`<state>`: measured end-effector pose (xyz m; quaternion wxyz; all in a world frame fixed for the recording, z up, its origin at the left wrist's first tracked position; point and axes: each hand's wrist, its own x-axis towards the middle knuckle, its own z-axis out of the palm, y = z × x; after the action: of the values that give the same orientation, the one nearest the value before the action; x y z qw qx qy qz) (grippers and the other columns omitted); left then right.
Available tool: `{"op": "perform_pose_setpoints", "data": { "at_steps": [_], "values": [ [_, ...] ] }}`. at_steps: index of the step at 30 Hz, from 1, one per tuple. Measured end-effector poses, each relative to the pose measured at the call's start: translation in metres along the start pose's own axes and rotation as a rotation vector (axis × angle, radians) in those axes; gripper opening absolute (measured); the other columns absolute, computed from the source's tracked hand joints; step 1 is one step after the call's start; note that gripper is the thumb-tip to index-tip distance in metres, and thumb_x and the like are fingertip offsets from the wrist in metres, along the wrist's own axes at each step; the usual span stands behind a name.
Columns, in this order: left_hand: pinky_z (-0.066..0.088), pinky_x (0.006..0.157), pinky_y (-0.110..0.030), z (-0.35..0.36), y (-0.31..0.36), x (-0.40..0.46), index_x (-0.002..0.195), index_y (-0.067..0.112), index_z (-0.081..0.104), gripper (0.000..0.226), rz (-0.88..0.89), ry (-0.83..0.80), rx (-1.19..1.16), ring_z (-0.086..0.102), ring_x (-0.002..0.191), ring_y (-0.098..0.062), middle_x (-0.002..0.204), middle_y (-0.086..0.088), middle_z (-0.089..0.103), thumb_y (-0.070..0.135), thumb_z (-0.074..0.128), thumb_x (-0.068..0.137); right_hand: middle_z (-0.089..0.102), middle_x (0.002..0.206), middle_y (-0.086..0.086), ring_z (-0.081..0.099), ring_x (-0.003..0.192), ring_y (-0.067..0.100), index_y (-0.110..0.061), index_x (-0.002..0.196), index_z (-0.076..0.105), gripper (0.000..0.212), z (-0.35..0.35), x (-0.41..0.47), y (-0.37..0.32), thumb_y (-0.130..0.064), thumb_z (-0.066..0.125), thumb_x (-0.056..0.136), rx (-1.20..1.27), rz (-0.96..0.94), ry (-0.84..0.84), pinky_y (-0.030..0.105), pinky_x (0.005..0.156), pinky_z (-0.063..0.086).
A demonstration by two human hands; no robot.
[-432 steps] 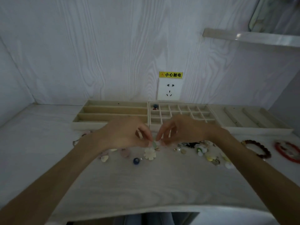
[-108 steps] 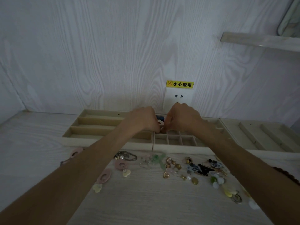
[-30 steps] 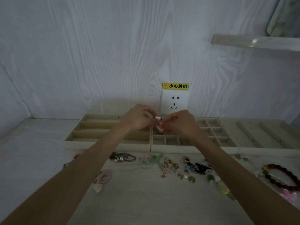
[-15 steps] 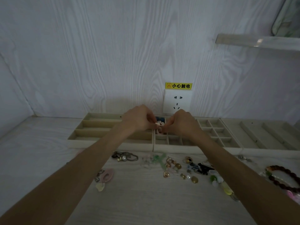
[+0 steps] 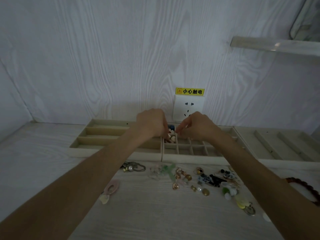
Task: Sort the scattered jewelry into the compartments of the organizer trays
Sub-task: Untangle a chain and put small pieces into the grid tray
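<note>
Three beige organizer trays stand along the wall: a left tray (image 5: pixel 107 132) with long slots, a middle grid tray (image 5: pixel 190 150), and a right tray (image 5: pixel 277 144). My left hand (image 5: pixel 152 123) and my right hand (image 5: pixel 197 126) meet over the grid tray's far-left cells. A pale pink-white earring (image 5: pixel 170 138) lies at my left fingertips, in the second cell. A blue bead (image 5: pixel 171 126) shows in the cell behind. My right fingers are pinched beside it; contact is unclear. Scattered jewelry lies in front: a pink oval earring (image 5: pixel 112 187), green piece (image 5: pixel 168 170), gold earrings (image 5: pixel 180 175).
A wall socket (image 5: pixel 188 108) with a yellow warning label sits right behind my hands. A shelf (image 5: pixel 277 45) juts out at the upper right. A brown bead bracelet (image 5: pixel 303 186) lies at the right edge, a pearl hair tie (image 5: pixel 133 168) by my left forearm.
Both hands have dropped from holding the pale earring above the tray to the grid tray's far-left cells. Pale pieces now lie in a cell that stood empty at the start.
</note>
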<state>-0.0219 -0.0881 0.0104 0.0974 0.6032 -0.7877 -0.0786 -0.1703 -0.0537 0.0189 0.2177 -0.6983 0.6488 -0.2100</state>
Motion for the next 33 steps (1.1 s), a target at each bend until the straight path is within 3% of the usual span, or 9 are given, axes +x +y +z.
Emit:
{"op": "perform_pose_setpoints", "data": {
  "at_steps": [5, 11, 13, 15, 18, 23, 33],
  "values": [
    [0.041, 0.070, -0.026, 0.000, 0.005, -0.003, 0.098, 0.024, 0.074, 0.039, 0.002, 0.030, 0.067, 0.062, 0.092, -0.016, 0.100, 0.005, 0.069, 0.046, 0.080, 0.067, 0.061, 0.079, -0.005, 0.057, 0.075, 0.011, -0.021, 0.090, 0.076, 0.011, 0.004, 0.002, 0.002, -0.020, 0.070, 0.080, -0.008, 0.020, 0.011, 0.025, 0.074, 0.049],
    [0.045, 0.073, -0.026, -0.003, -0.002, -0.007, 0.091, 0.029, 0.075, 0.029, 0.022, -0.057, -0.093, 0.063, 0.092, -0.012, 0.094, 0.010, 0.070, 0.041, 0.081, 0.066, 0.052, 0.062, -0.014, 0.049, 0.059, 0.001, -0.020, 0.088, 0.075, 0.011, -0.002, -0.002, 0.005, -0.017, 0.068, 0.082, 0.005, -0.021, 0.015, 0.020, 0.059, 0.041],
    [0.048, 0.077, -0.027, -0.006, -0.004, -0.009, 0.095, 0.029, 0.075, 0.032, 0.032, -0.065, -0.115, 0.063, 0.093, -0.012, 0.095, 0.010, 0.070, 0.044, 0.080, 0.067, 0.060, 0.075, -0.010, 0.055, 0.068, 0.005, -0.020, 0.091, 0.075, 0.014, -0.005, -0.004, 0.003, -0.014, 0.063, 0.084, -0.009, -0.061, -0.005, 0.023, 0.068, 0.044],
    [0.048, 0.083, -0.029, -0.012, -0.005, -0.014, 0.104, 0.030, 0.071, 0.033, 0.051, -0.052, -0.103, 0.061, 0.098, -0.013, 0.105, 0.009, 0.067, 0.045, 0.074, 0.074, 0.066, 0.106, -0.001, 0.062, 0.091, 0.014, -0.020, 0.102, 0.072, 0.023, -0.006, -0.007, 0.002, -0.013, 0.055, 0.090, -0.099, -0.124, -0.035, 0.026, 0.082, 0.047],
    [0.043, 0.087, -0.028, -0.020, -0.011, -0.027, 0.123, 0.035, 0.059, 0.031, 0.175, -0.029, -0.004, 0.053, 0.110, -0.014, 0.124, 0.009, 0.057, 0.032, 0.054, 0.093, 0.049, 0.136, 0.005, 0.046, 0.122, 0.022, -0.028, 0.121, 0.062, 0.037, -0.007, -0.012, 0.007, -0.010, 0.044, 0.095, -0.350, -0.241, -0.074, 0.039, 0.100, 0.041],
    [0.030, 0.083, -0.029, -0.017, -0.017, -0.039, 0.140, 0.040, 0.037, 0.041, 0.360, -0.073, 0.365, 0.036, 0.115, -0.019, 0.127, 0.000, 0.043, 0.034, 0.033, 0.100, 0.029, 0.150, -0.001, 0.019, 0.138, 0.022, -0.037, 0.137, 0.043, 0.052, -0.007, -0.020, 0.012, -0.007, 0.037, 0.095, -0.575, -0.250, -0.147, 0.041, 0.109, 0.024],
    [0.024, 0.076, -0.028, -0.005, -0.015, -0.041, 0.142, 0.036, 0.035, 0.043, 0.369, -0.043, 0.454, 0.037, 0.113, -0.019, 0.125, -0.001, 0.043, 0.034, 0.027, 0.100, 0.012, 0.156, -0.001, 0.008, 0.143, 0.025, -0.042, 0.141, 0.031, 0.052, 0.005, -0.023, 0.008, -0.017, 0.037, 0.096, -0.662, -0.237, -0.216, 0.045, 0.114, 0.018]
  ]
}}
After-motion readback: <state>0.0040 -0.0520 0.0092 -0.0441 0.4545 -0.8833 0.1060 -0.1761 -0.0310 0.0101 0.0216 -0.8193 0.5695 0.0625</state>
